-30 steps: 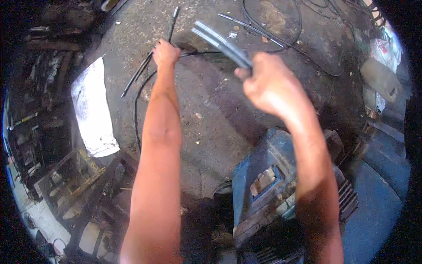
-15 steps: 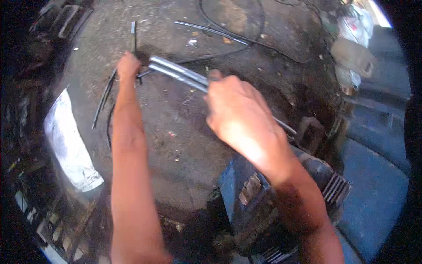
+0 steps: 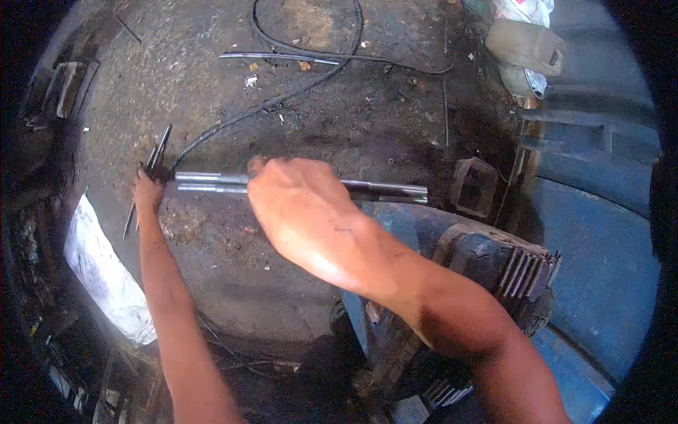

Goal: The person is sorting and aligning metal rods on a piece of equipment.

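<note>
— What colour are the rods (image 3: 212, 182)?
— Silvery grey, darker toward the right end.
— And the machine (image 3: 424, 233)?
— Blue, with black ribbed fins. The sheet (image 3: 99, 272) looks white, possibly patterned; too blurred.

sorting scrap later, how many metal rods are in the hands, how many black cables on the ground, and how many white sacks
grey metal rods held in the right hand: 2
thin dark rods at the left hand: about 3, hard to separate
black cables: 2
white sack: 1
total: about 8

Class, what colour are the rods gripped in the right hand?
Silvery grey metal rods, darker toward the far end; head view.
</note>
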Available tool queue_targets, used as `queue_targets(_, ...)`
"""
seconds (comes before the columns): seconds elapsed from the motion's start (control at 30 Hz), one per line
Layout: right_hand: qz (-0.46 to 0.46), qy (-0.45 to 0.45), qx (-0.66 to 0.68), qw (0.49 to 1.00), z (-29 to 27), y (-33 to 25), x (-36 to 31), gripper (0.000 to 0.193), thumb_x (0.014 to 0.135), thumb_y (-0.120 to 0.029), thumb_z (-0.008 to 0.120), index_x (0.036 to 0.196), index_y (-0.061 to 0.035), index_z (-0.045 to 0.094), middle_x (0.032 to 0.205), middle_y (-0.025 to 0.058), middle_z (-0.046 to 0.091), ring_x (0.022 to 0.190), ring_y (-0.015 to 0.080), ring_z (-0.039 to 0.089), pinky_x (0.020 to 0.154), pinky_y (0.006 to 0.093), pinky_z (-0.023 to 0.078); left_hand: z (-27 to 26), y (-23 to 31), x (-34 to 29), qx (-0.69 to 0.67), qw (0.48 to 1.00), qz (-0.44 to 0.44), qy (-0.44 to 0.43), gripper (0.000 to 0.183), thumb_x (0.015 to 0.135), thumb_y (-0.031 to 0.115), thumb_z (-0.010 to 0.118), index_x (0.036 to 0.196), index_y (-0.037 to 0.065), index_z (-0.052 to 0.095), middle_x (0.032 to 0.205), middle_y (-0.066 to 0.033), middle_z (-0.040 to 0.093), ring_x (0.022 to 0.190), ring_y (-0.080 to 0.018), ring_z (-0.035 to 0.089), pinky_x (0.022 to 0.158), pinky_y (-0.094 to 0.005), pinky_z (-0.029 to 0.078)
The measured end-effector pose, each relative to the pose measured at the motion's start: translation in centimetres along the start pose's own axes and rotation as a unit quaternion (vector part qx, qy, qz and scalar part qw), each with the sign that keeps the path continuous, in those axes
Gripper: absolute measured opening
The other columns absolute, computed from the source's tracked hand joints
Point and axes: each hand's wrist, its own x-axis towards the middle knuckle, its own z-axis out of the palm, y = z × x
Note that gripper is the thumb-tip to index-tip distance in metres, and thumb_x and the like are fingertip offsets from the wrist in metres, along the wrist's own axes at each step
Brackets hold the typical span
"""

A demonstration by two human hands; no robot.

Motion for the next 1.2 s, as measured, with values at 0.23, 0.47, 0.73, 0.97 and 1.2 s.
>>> queue_targets(0.23,0.004,-0.029,0.008,1.0,-0.5,-0.2,-0.1,0.013,0.077,-0.007,0.063,0.087,-0.0033,0.071,0.086,0.0122,0.069,0.081,0.0281,0.069,0.068,0.0373,0.056,-0.7,0.8,-1.5,0.156,0.984,0.072,0.05,0.034,0.082,0.006,0.055,0.116,0.002,0.053,0.115,-0.0222,0.054,0.108,-0.0417,0.055,0.086,-0.0494,0.048)
queue_targets(0.47,0.027,0.06,0.015,0.998,-2.4,1.5,-0.3,0.015,0.079,-0.005,0.06,0.091,0.0031,0.064,0.081,0.0178,0.068,0.079,0.0284,0.07,0.067,0.0377,0.056,-6.5,9.5,-0.7,-0.04,0.978,0.168,0.115,0.026,0.091,0.02,0.051,0.107,0.0,0.054,0.096,-0.0294,0.06,0.092,-0.0478,0.059,0.076,-0.055,0.047)
queue_targets(0.73,0.18,0.18,0.17,0.952,-7.4,5.0,1.1,0.021,0.08,-0.01,0.061,0.089,0.0099,0.059,0.074,0.0282,0.063,0.073,0.0419,0.066,0.068,0.0458,0.053,-9.3,30.6,5.4,-0.134,0.92,0.347,0.122,0.029,0.088,0.025,0.051,0.104,0.003,0.062,0.101,-0.026,0.062,0.093,-0.0459,0.059,0.082,-0.0504,0.048)
queue_targets(0.97,0.211,0.333,0.267,0.879,-10.1,5.1,0.9,0.024,0.085,-0.016,0.059,0.082,0.0066,0.055,0.074,0.0322,0.058,0.077,0.0469,0.062,0.069,0.0487,0.045,-4.8,34.6,6.8,0.01,0.975,0.22,0.017,0.035,0.084,0.027,0.052,0.104,0.0,0.064,0.112,-0.0247,0.062,0.101,-0.0417,0.061,0.088,-0.0558,0.045)
queue_targets(1.2,0.181,0.311,0.336,0.871,-9.6,6.0,0.4,0.02,0.084,-0.012,0.059,0.082,0.0079,0.054,0.067,0.0295,0.057,0.068,0.0468,0.06,0.059,0.0452,0.045,-3.2,36.2,2.5,-0.04,0.953,0.288,0.085,0.038,0.082,0.018,0.055,0.115,0.0,0.051,0.119,-0.023,0.055,0.114,-0.0393,0.053,0.096,-0.0569,0.04)
